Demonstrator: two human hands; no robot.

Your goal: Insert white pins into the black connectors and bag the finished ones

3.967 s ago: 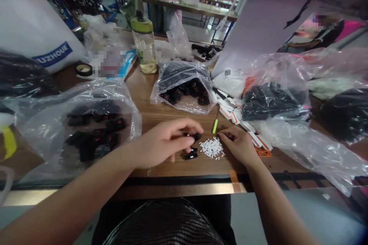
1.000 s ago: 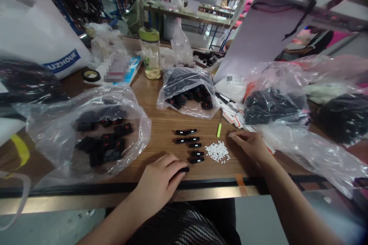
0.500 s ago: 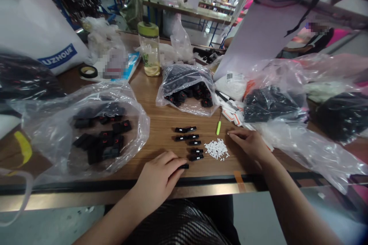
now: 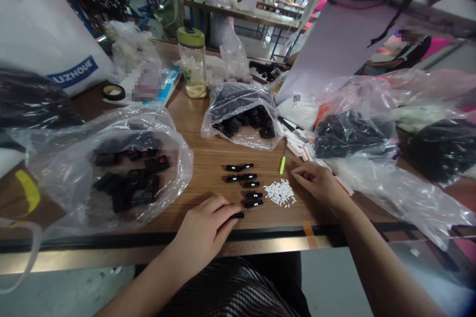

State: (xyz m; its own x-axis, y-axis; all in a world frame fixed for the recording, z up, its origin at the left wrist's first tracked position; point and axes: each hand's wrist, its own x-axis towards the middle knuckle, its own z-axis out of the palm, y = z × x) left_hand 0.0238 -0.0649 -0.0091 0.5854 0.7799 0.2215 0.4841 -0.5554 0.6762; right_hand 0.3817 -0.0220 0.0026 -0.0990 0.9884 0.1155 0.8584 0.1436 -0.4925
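Observation:
My left hand (image 4: 208, 223) pinches a small black connector (image 4: 238, 215) near the table's front edge. Beyond it lie several black connectors (image 4: 252, 184) with white dots, in short rows. To their right is a loose pile of small white pins (image 4: 278, 193). My right hand (image 4: 316, 181) rests just right of the pile, thumb and fingers pressed together; whatever may be between the tips is too small to make out. A thin tool with a yellow-green handle (image 4: 282, 165) lies behind the pile.
Open plastic bags of black parts stand at the left (image 4: 141, 178) and centre back (image 4: 241, 114), another (image 4: 353, 133) at the right. A green-lidded bottle (image 4: 192, 64) and a tape roll (image 4: 113, 91) are behind. A person (image 4: 405, 52) sits at the far right.
My right hand has shifted slightly left and its fingers have drawn in a little. My left hand and the black connector have stayed in place.

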